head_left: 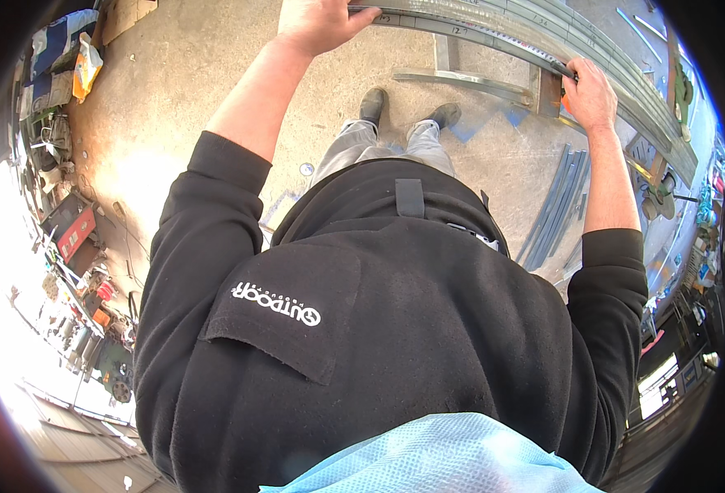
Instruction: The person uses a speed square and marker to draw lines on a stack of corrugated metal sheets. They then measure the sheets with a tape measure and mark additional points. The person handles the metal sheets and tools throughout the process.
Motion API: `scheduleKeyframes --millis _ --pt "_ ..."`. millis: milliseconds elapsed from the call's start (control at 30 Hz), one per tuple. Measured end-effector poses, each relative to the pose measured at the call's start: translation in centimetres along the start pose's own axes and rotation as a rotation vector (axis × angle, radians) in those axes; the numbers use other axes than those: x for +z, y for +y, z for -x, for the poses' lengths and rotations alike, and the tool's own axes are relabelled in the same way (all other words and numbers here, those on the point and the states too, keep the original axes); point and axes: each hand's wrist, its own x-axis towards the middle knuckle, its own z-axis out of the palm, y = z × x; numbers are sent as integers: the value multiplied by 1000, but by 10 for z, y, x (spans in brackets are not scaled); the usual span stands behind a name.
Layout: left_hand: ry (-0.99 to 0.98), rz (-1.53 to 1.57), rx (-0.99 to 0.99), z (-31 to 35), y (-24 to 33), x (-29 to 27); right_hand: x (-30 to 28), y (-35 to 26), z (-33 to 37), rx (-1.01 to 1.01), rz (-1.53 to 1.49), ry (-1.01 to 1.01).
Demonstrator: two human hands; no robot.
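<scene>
Across the top right lie several long grey metal bars (535,29) with handwritten marks. A thin ruled strip of a tape measure (494,35) runs along the near bars toward my right hand. My left hand (313,23) is at the top edge, its thumb stretched along the near bar's edge and the bar passing into its grip; its other fingers are mostly cut off. My right hand (591,94) is closed at the strip's other end, fingertips at a dark tip. An orange patch shows under its fingers, perhaps the tape's case.
A metal stand (465,80) is under the bars, just ahead of my boots (373,105). Dark grey strips (553,205) lie on the concrete floor (190,107) at right. Clutter, with an orange and white bag (87,67) and a red box (75,234), lines the left.
</scene>
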Motion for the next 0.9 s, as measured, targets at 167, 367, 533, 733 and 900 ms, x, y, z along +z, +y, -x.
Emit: scheduleKeyframes --millis 167,367,533,733,900 --pt "-30 -15 -40 -1 3 9 -1 -1 2 -3 -11 10" --pt "-35 -25 -40 -2 5 14 0 -2 3 -1 -24 21" --pt "-16 -17 -12 -3 3 18 1 -2 3 -1 -38 29" --pt "-36 -31 3 -2 -2 22 2 -1 3 -1 -29 26" --pt "-41 -13 21 -2 -6 24 3 -1 3 -2 -31 36"
